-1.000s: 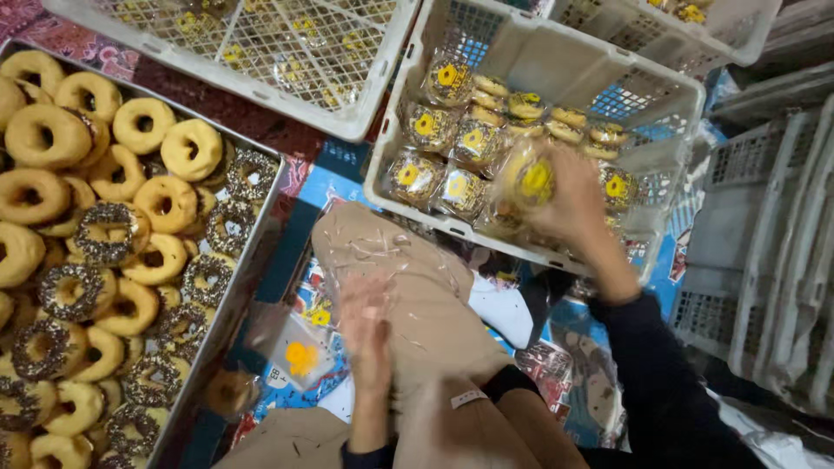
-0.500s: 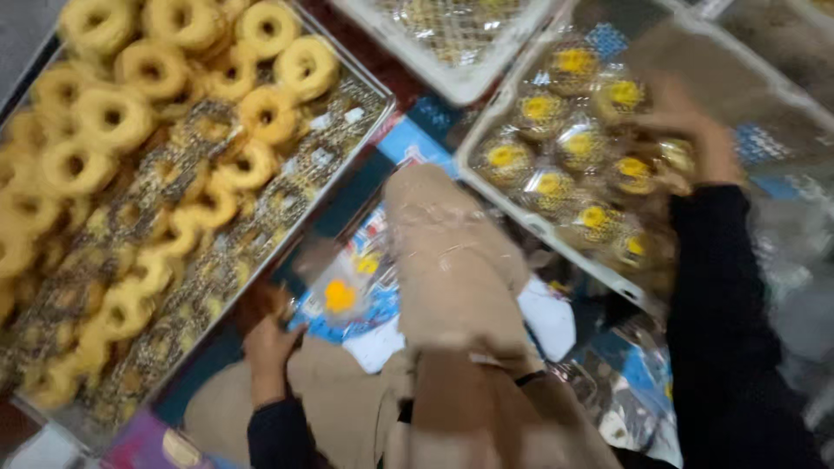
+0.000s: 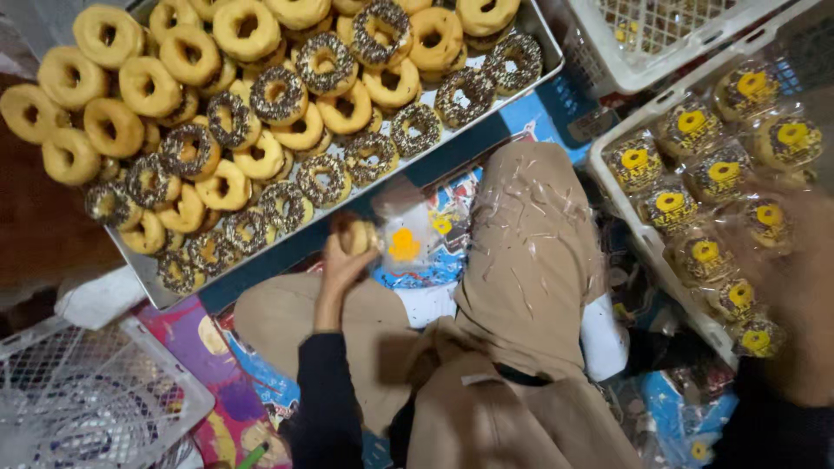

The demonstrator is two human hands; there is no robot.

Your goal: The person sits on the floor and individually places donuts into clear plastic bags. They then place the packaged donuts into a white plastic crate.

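My left hand [image 3: 340,260] is closed around a plain donut [image 3: 356,234] just in front of the metal tray [image 3: 499,104], which is piled with plain and chocolate-sprinkled donuts [image 3: 261,113]. Right beside that hand lies a clear plastic bag with a yellow sticker [image 3: 405,240] on the colourful mat. My right hand [image 3: 804,269] is a blur over the near end of the white crate [image 3: 645,236], which holds several bagged donuts [image 3: 705,174] with yellow stickers. Whether it holds anything cannot be made out. My knees in tan trousers [image 3: 530,252] sit between tray and crate.
A second white crate [image 3: 660,39] stands beyond the first at the top right. Another white basket [image 3: 87,395] sits at the bottom left on the patterned mat [image 3: 248,369]. More bags lie on the mat at the bottom right [image 3: 686,426].
My view swung left and down onto the donut tray. My left hand went from my lap to the tray's edge and picked up a donut. My right hand pulled back from the crate's far packets.
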